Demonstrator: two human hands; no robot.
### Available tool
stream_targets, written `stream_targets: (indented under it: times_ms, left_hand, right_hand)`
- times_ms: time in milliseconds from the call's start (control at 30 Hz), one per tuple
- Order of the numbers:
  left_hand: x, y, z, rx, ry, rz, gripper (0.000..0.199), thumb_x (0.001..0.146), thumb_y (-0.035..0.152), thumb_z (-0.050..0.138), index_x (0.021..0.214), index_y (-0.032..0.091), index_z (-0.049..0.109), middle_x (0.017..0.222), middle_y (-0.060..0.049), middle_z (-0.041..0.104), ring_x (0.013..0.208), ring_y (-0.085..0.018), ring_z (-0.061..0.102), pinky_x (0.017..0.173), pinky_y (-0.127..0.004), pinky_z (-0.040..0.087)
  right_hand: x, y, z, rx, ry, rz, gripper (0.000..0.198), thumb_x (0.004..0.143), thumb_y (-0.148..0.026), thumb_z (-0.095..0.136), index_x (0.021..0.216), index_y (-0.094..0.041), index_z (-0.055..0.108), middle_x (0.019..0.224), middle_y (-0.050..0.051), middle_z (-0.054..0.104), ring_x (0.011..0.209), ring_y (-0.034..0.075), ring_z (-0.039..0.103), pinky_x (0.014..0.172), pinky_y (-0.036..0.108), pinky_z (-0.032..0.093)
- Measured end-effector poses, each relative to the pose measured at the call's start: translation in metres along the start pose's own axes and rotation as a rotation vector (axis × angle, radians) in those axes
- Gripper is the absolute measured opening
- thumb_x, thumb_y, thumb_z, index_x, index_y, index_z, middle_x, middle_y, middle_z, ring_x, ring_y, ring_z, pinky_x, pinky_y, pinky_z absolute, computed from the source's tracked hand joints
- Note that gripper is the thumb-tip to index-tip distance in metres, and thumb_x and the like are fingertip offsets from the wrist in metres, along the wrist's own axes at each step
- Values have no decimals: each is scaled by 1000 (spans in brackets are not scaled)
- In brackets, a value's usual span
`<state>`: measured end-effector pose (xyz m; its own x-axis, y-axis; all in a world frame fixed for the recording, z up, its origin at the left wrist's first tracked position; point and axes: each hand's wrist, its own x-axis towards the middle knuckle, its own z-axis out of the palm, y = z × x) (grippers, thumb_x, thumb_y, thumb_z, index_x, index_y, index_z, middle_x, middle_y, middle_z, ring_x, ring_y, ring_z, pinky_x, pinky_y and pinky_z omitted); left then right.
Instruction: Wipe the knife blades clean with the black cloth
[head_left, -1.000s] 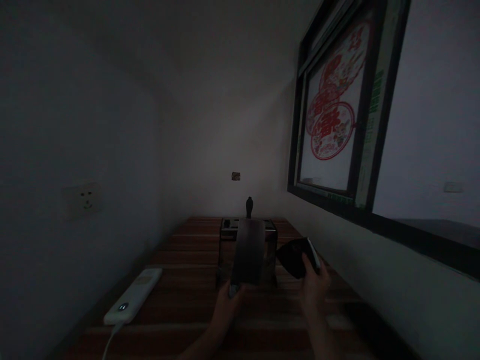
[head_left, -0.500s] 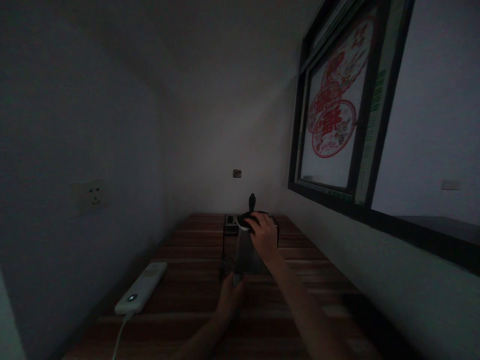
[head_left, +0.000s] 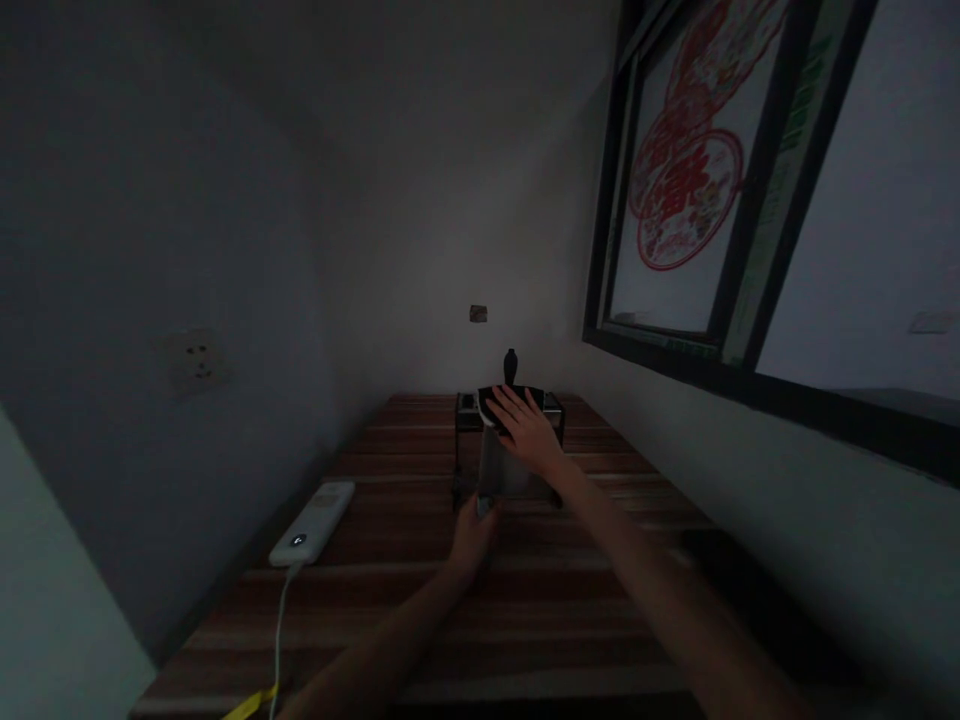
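A pale grey tapered object with a black, white-edged top (head_left: 491, 455) stands at the far middle of the table; the dim light hides its exact kind. My right hand (head_left: 529, 435) lies over the black top with its fingers stretched out and slightly spread. Low at the near side, my left hand (head_left: 472, 535) has its fingers closed round a small pale grey piece (head_left: 486, 503). Whether that piece belongs to the tapered object, I cannot tell. A dark frame (head_left: 458, 440) surrounds the object, and a black knobbed upright part (head_left: 511, 366) rises behind it.
The table (head_left: 405, 620) has striped reddish-brown wood. A white power bank (head_left: 315, 522) with a white cable (head_left: 279, 630) lies on the left, a yellow strip (head_left: 251, 704) below it. A wall socket (head_left: 199, 362) is at left, and a dark-framed window (head_left: 667, 360) at right.
My view has tilted down, so the scene sits higher. My right hand's fingers have gone from curled at the black top to stretched flat across it. My left hand stays at the lower near side.
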<state>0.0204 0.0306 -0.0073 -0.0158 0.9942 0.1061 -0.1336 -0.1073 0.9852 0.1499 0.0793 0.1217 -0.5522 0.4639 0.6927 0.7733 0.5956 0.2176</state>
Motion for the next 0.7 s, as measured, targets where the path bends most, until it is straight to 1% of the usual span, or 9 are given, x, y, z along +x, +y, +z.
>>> stream_targets:
  times_ms: [167,300,433,567,700]
  left_hand:
    - [2,-4,0,-10,-38,3,37,62,49,63,72,17,46,46,10,38,36,-4,31,36,-16,26]
    - [5,-9,0,-32,-60,8,35,65,48,61,73,18,43,45,10,35,34,-3,29,34,-15,24]
    - [5,-10,-1,-28,-59,11,31,67,44,59,76,18,44,45,10,37,33,-3,30,33,-15,24]
    - [7,-11,-1,12,-8,9,27,64,38,61,77,17,49,45,9,42,35,-4,35,36,-15,28]
    - [9,-14,-1,25,13,36,20,66,31,58,77,15,53,52,4,54,42,-7,46,43,-18,38]
  right_hand:
    - [6,9,-1,8,-33,-46,61,80,-21,49,136,-23,25,145,3,19,134,19,9,108,48,4]
    - [1,3,1,15,-10,-30,60,81,-22,48,137,-23,24,146,3,18,135,19,8,108,49,1]
    - [-8,-7,6,8,-24,-42,60,81,-22,48,137,-23,23,145,3,19,135,19,8,108,49,2]
    - [-27,-19,16,-1,-42,-87,62,80,-24,49,137,-22,23,145,4,20,134,21,10,108,51,5]
    - [-54,-38,26,23,-56,-129,60,81,-26,47,137,-21,24,144,5,22,134,22,11,107,51,8]
